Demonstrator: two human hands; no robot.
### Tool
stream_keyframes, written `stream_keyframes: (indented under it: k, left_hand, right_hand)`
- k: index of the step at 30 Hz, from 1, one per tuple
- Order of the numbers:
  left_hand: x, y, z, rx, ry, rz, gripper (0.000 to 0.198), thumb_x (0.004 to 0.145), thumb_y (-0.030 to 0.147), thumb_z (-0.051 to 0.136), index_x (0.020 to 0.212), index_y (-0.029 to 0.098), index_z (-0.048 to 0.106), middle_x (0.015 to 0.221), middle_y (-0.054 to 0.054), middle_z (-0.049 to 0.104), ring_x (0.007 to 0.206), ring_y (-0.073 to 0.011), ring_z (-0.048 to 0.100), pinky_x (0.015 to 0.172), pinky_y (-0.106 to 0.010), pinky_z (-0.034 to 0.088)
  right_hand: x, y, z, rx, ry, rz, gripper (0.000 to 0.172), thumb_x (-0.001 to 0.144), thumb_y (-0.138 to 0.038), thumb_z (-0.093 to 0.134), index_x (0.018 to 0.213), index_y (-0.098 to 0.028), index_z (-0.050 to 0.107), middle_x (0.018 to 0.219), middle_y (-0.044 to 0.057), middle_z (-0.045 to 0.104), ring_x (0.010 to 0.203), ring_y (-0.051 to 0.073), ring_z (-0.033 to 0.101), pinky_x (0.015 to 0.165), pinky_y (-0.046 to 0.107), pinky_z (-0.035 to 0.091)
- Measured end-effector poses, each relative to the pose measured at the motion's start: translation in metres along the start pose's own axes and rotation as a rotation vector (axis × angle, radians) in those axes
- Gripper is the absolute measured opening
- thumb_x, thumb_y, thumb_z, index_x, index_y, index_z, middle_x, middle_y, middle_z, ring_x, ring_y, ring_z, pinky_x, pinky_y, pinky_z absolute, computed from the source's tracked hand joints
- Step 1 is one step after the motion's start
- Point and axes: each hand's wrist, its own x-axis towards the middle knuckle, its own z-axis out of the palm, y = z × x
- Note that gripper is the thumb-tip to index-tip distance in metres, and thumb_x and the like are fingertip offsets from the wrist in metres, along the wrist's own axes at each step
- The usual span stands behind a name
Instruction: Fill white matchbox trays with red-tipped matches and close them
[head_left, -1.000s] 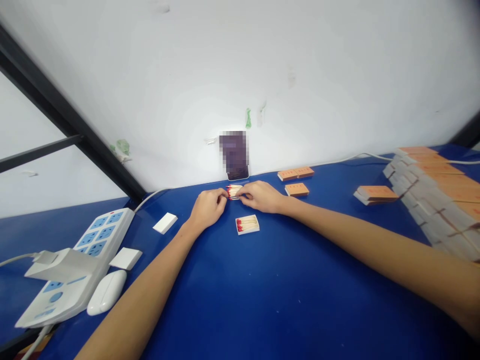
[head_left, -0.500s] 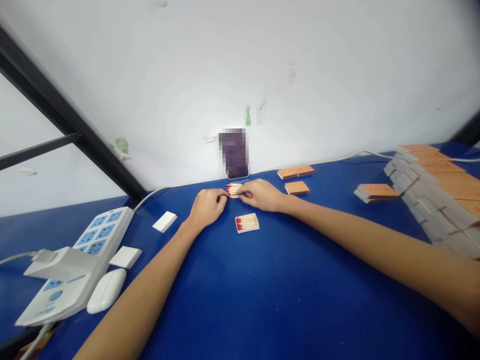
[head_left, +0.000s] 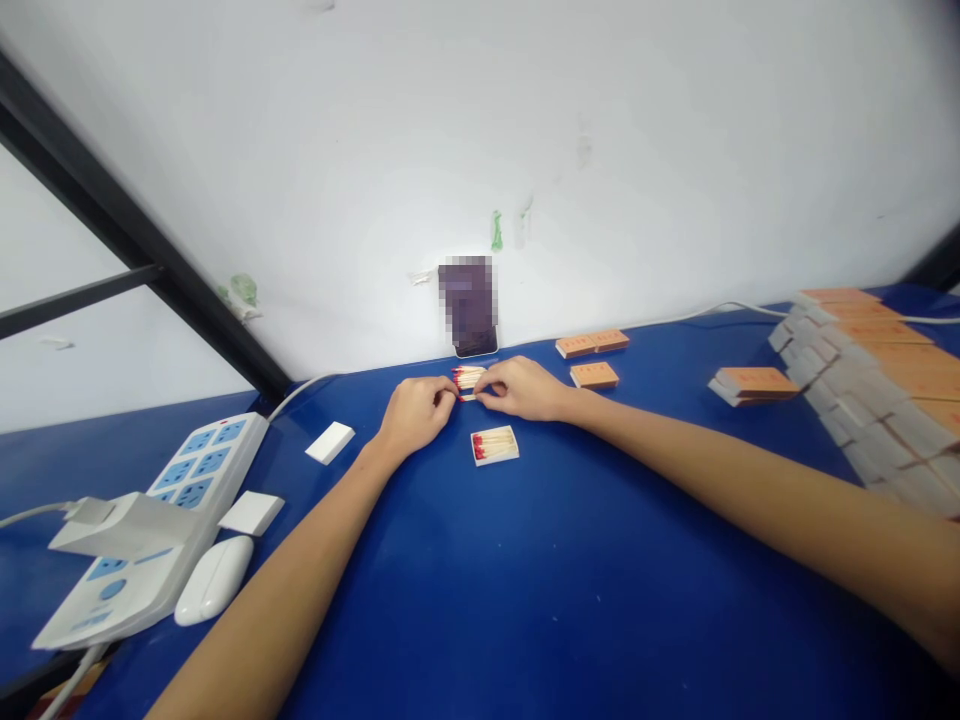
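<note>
Both my hands meet at the far middle of the blue table. My left hand and my right hand pinch a small bundle of red-tipped matches from either side, fingers curled. Just in front of them lies an open white tray of matches, red heads to the left. Whether the held matches sit in a tray of their own is hidden by my fingers.
Orange matchboxes lie behind my right hand, one more beside it. Stacks of boxes fill the right side. A white power strip, a white case and two white sleeves sit at the left. A blurred phone leans on the wall.
</note>
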Motion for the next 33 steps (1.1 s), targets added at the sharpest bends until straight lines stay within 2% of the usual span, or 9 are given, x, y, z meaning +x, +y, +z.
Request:
stream_keyframes:
  k: [5,12,18,28,33]
  left_hand:
    - [-0.0004,0.0008,-0.0004,0.015,0.013,-0.057,0.027,0.086,0.020,0.046,0.094,0.020,0.072,0.074,-0.001,0.072,0.064,-0.0169,0.063,0.065,-0.027,0.044]
    - [-0.0006,0.0013,0.0001,0.016,0.007,-0.068,0.028,0.086,0.019,0.045,0.102,0.020,0.068,0.070,0.000,0.070,0.060,-0.0157,0.060,0.062,-0.026,0.042]
    - [-0.0005,0.0018,-0.0009,0.049,0.015,-0.087,0.028,0.086,0.020,0.045,0.101,0.020,0.068,0.070,0.000,0.070,0.060,-0.0163,0.061,0.061,-0.026,0.041]
    - [0.0003,0.0007,-0.0003,0.066,-0.015,-0.054,0.035,0.087,0.022,0.044,0.103,0.021,0.075,0.094,-0.004,0.077,0.080,-0.0199,0.069,0.078,-0.030,0.050]
    - [0.0004,0.0002,-0.0005,0.059,-0.024,-0.050,0.035,0.087,0.022,0.044,0.103,0.020,0.076,0.099,-0.004,0.077,0.083,-0.0201,0.069,0.079,-0.030,0.051]
  right_hand:
    - [-0.0013,-0.0019,-0.0016,0.036,0.004,0.041,0.022,0.088,-0.029,0.056,0.098,-0.020,0.074,0.074,0.000,0.066,0.063,0.012,0.051,0.061,0.024,0.029]
    - [-0.0018,-0.0050,-0.0013,-0.041,0.007,0.000,0.028,0.093,-0.032,0.048,0.098,-0.019,0.073,0.083,0.004,0.069,0.070,0.014,0.054,0.063,0.025,0.028]
    - [-0.0007,-0.0033,0.0004,-0.069,-0.005,0.027,0.028,0.093,-0.030,0.048,0.100,-0.020,0.073,0.087,0.005,0.070,0.073,0.015,0.056,0.063,0.025,0.029]
    - [-0.0005,-0.0048,-0.0001,-0.083,-0.016,0.018,0.026,0.092,-0.029,0.050,0.099,-0.020,0.074,0.086,0.005,0.071,0.072,0.015,0.057,0.064,0.026,0.030]
    - [-0.0010,-0.0043,-0.0004,-0.067,-0.016,0.013,0.026,0.091,-0.029,0.051,0.101,-0.021,0.074,0.091,0.004,0.072,0.076,0.016,0.059,0.064,0.026,0.032]
